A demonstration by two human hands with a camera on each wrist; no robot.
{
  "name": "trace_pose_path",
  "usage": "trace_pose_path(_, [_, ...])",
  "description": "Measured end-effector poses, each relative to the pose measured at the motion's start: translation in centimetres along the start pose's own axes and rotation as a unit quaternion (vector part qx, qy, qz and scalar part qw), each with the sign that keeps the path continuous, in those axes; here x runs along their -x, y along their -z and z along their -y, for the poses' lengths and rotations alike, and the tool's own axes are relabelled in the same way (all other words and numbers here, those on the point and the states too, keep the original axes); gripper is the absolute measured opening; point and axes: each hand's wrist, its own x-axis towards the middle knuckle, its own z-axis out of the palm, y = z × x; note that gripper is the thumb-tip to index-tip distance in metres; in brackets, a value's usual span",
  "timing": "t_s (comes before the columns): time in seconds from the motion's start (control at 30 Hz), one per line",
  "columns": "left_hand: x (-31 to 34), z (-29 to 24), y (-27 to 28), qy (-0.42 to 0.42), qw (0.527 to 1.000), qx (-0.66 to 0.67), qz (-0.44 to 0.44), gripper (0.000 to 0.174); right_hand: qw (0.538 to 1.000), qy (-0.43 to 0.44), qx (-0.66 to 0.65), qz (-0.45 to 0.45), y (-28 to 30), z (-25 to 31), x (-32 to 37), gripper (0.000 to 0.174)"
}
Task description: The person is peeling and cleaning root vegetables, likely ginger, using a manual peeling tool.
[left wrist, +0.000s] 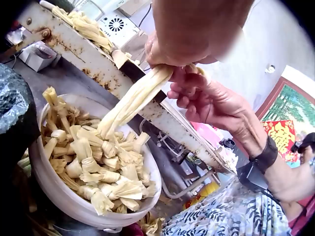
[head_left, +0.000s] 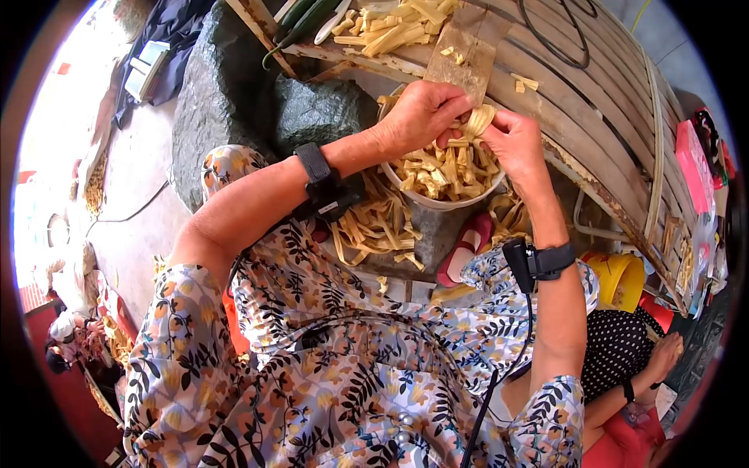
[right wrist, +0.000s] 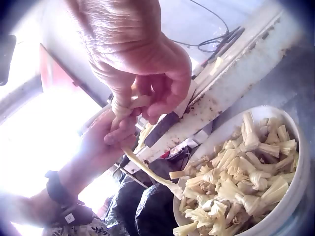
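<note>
Both hands pinch one pale yellow, leaf-like strip over a white bucket [head_left: 449, 206]. My left hand [head_left: 425, 117] has its fingers curled on the strip [head_left: 480, 119] from the left; my right hand [head_left: 516, 144] pinches it from the right. In the left wrist view a folded length of the strip [left wrist: 135, 101] slants down from the fingers toward the bucket. The right wrist view shows part of the strip looped at the right fingertips, while a narrow tail [right wrist: 152, 172] hangs below. Short knotted yellow pieces [head_left: 452, 168] heap up inside the bucket.
A slatted bench [head_left: 577, 101] with a rusty frame stands ahead, bearing a wooden board [head_left: 468, 66] and more yellow strips [head_left: 398, 27]. Dark plastic bags [head_left: 324, 109] lie left of the bucket. Loose strips [head_left: 378, 222] spread below it. Another person's arm [head_left: 624, 398] shows at lower right.
</note>
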Motion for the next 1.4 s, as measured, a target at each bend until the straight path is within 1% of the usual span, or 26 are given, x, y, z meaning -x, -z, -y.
trace_pose_path(0.1, [0.4,-0.6,-0.1,-0.009,0.999,-0.037,-0.005,0.024,0.999,-0.024,-0.019,0.023,-0.5,-0.7,0.1,0.017])
trace_pose_path(0.13, [0.4,-0.5,-0.2,-0.012,0.998,-0.061,-0.003,0.024,1.000,-0.017,0.013,0.005,-0.7,0.2,0.4,0.016])
trace_pose_path(0.2, [0.1,0.1,-0.3,-0.033,0.993,-0.109,-0.016,0.023,0.991,0.111,0.049,-0.049,-1.2,-0.6,0.3,0.016])
trace_pose_path(0.23, [-0.2,0.8,-0.2,0.007,0.997,-0.068,-0.020,0.023,0.979,0.176,0.069,-0.077,-1.2,-0.7,0.2,0.015])
trace_pose_path(0.27, [-0.5,1.5,-0.1,0.045,0.998,-0.027,-0.023,0.022,0.975,0.183,0.097,-0.082,-0.7,-0.4,0.4,0.011])
trace_pose_path(0.3, [-0.6,1.5,0.0,0.085,0.996,0.014,-0.027,0.022,0.976,0.192,0.043,-0.094,-0.5,0.0,0.4,0.010])
trace_pose_path(0.33, [-0.7,1.4,0.0,0.145,0.980,0.127,-0.042,0.024,0.974,0.202,-0.011,-0.105,-0.3,0.3,0.3,0.009])
trace_pose_path(0.37, [-0.6,1.2,0.3,0.152,0.970,0.187,-0.015,0.025,0.968,0.211,-0.065,-0.115,0.0,0.6,0.2,0.007])
trace_pose_path(0.4, [-0.3,0.6,0.7,0.159,0.956,0.245,0.014,0.026,0.968,0.201,-0.090,-0.116,0.5,0.3,-0.2,0.009])
trace_pose_path(0.43, [-0.1,-0.1,0.7,0.167,0.937,0.303,0.044,0.027,0.969,0.167,-0.131,-0.124,1.2,0.2,-0.3,0.009])
trace_pose_path(0.47, [0.1,-0.8,0.5,0.179,0.948,0.264,0.015,0.029,0.968,0.133,-0.171,-0.131,1.8,0.2,-0.3,0.010])
trace_pose_path(0.5, [-0.1,-0.7,0.5,0.162,0.955,0.247,0.029,0.029,0.963,0.101,-0.210,-0.137,2.2,0.4,-0.4,0.010])
trace_pose_path(0.57, [0.0,0.1,0.7,0.135,0.966,0.212,0.057,0.029,0.963,0.060,-0.219,-0.146,2.2,0.0,-0.4,0.011])
trace_pose_path(0.63, [-0.1,0.8,1.2,0.142,0.962,0.218,0.081,0.028,0.965,0.014,-0.219,-0.142,2.4,-0.1,-0.4,0.012])
trace_pose_path(0.73, [0.3,1.2,1.9,0.162,0.948,0.249,0.118,0.026,0.967,-0.013,-0.235,-0.098,2.2,-0.1,0.0,0.023])
trace_pose_path(0.83, [0.3,1.2,2.0,0.174,0.934,0.281,0.136,0.024,0.972,-0.045,-0.229,0.003,1.9,0.6,0.2,0.037])
trace_pose_path(0.87, [0.3,1.3,2.1,0.176,0.931,0.289,0.138,0.024,0.981,-0.071,-0.178,0.014,1.5,0.4,0.3,0.043])
trace_pose_path(0.9, [0.2,1.2,2.0,0.178,0.932,0.286,0.135,0.024,0.980,-0.045,-0.191,0.033,0.7,0.4,0.4,0.035])
trace_pose_path(0.97, [0.1,1.2,1.5,0.181,0.934,0.279,0.129,0.023,0.983,-0.026,-0.179,0.040,-0.4,0.6,0.3,0.024])
trace_pose_path(1.07, [0.1,0.7,1.9,0.183,0.936,0.268,0.137,0.022,0.968,-0.013,-0.250,0.000,-0.6,0.4,0.3,0.015])
trace_pose_path(1.17, [0.0,1.3,2.3,0.187,0.927,0.290,0.150,0.021,0.964,-0.029,-0.263,-0.018,0.6,0.3,0.2,0.013])
trace_pose_path(1.2, [0.0,1.4,2.3,0.191,0.924,0.294,0.151,0.021,0.965,-0.025,-0.261,-0.009,0.8,0.1,0.2,0.013])
trace_pose_path(1.3, [0.2,1.5,2.7,0.208,0.916,0.306,0.156,0.020,0.979,-0.044,-0.198,-0.007,0.9,0.1,0.1,0.015])
trace_pose_path(1.4, [-0.1,1.4,3.3,0.221,0.910,0.305,0.170,0.020,0.989,-0.005,-0.131,-0.064,0.3,0.8,0.3,0.020])
